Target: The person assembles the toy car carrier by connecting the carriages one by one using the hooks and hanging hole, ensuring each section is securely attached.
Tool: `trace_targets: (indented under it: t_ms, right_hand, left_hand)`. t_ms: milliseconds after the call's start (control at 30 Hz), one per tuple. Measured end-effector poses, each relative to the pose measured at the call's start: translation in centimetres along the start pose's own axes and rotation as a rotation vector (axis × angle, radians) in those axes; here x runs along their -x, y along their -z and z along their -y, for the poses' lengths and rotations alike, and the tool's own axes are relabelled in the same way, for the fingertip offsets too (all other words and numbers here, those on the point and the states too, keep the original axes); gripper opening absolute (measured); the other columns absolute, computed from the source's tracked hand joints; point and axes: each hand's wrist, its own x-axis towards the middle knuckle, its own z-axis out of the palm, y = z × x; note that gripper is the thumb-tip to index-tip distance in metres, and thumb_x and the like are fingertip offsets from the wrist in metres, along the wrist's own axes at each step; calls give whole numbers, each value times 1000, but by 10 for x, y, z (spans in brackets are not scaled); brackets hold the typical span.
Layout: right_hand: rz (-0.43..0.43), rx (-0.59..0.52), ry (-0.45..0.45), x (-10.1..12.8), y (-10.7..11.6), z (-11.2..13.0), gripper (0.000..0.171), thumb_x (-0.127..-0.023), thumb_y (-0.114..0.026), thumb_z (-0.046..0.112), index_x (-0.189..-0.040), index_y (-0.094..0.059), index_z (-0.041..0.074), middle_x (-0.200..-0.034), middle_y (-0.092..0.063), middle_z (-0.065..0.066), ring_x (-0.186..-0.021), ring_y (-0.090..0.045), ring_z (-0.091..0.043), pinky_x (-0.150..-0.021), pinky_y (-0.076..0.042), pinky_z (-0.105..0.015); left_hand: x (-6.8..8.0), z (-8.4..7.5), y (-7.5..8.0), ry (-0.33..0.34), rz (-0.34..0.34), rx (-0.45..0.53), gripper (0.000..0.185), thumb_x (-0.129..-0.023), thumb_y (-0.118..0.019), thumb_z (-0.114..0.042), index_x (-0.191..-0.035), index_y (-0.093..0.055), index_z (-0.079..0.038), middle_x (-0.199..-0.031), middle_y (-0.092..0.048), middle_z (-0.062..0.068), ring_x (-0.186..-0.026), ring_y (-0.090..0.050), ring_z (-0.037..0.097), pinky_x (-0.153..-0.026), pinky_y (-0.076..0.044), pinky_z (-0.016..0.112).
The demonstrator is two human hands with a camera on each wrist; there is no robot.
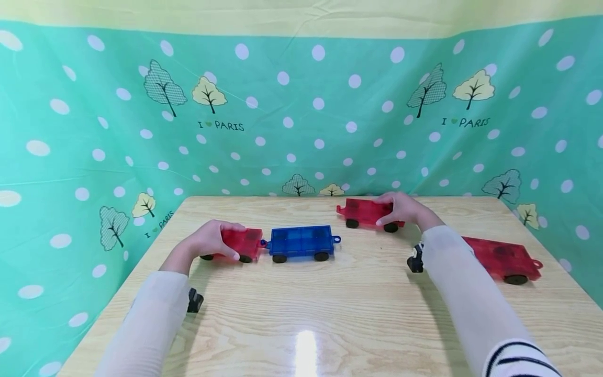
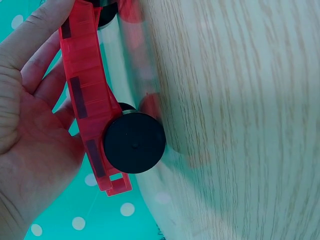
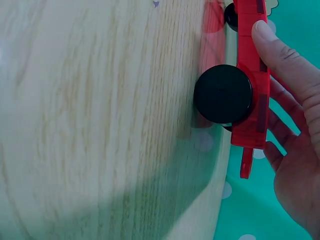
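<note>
My left hand (image 1: pixel 205 241) grips a translucent red toy train car (image 1: pixel 249 241) by its sides, thumb on the near side. Its black wheels show low over the wood in the left wrist view. Coupled end to end with it in the head view is a blue toy train car (image 1: pixel 301 243), whose ring points right. Farther back and to the right, my right hand (image 1: pixel 400 208) holds a second red car (image 1: pixel 360 211), thumb on its near side. This car's hook points left. The palm is behind the red car body (image 3: pixel 254 105) in the right wrist view.
A third red car (image 1: pixel 511 257) stands on the right of the wooden table (image 1: pixel 358 309), partly behind my right sleeve (image 1: pixel 464 288). Green dotted cloth (image 1: pixel 264 173) hangs behind the table and along its sides. Black wrist cameras hang under both wrists.
</note>
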Motion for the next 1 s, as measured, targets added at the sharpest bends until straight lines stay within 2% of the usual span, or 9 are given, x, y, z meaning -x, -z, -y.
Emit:
trace_targets:
  t_ms: [167,433,700,1000]
  right_hand:
    - [-7,22,-5,5,1,-3,74,-90,-88,20,-152,-54,-2,-159,-46,-33,-148,-37,-54,-117,-46,-61]
    - [-13,45,11,12,1,-3,74,-89,-88,22,-152,-55,-1,-159,-47,-32,-148,-38,-54,-117,-46,-61]
    - [-21,47,41,18,2,2,73,-88,-90,22,-150,-58,0,-157,-49,-31,-145,-39,-53,-108,-56,-57]
    - [-10,97,70,27,4,3,74,-86,-91,24,-148,-60,0,-156,-51,-30,-145,-40,-54,-109,-54,-59]
  left_hand:
    - [1,-1,0,0,0,8,77,-76,-96,-13,-146,-64,-5,-145,-64,24,-123,-60,39,-98,-60,46]
    - [1,-1,0,4,1,-9,77,-76,-97,-15,-146,-65,-7,-146,-63,24,-124,-59,40,-98,-60,47]
    - [1,0,0,-5,-4,-14,76,-76,-97,-15,-145,-66,-6,-146,-63,23,-124,-60,40,-99,-60,48]
    - [1,0,0,-7,-6,-10,76,-77,-96,-14,-145,-65,-5,-148,-62,23,-125,-59,40,-99,-60,48]
